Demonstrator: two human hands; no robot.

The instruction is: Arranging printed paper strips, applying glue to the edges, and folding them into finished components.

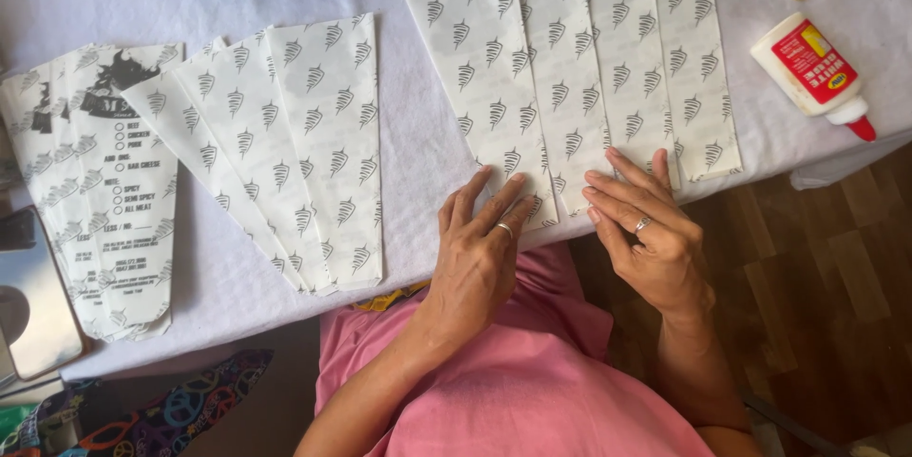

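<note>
While both hands, left (480, 243) and right (646, 229), press flat and open-fingered on the right fan (570, 67), the left fan (285, 143) and printed stack (104, 191) lie finished-looking.

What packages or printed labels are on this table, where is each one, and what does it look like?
Glue bottle: far right, lying on its side, white with a red label and red tip.
Fanned sheets: centre right, white paper strips with a grey repeated motif; left hand and right hand rest flat on their near ends.
Second fan: centre left, same pattern.
Printed stack: far left, white with dark print and a black emblem.
</note>
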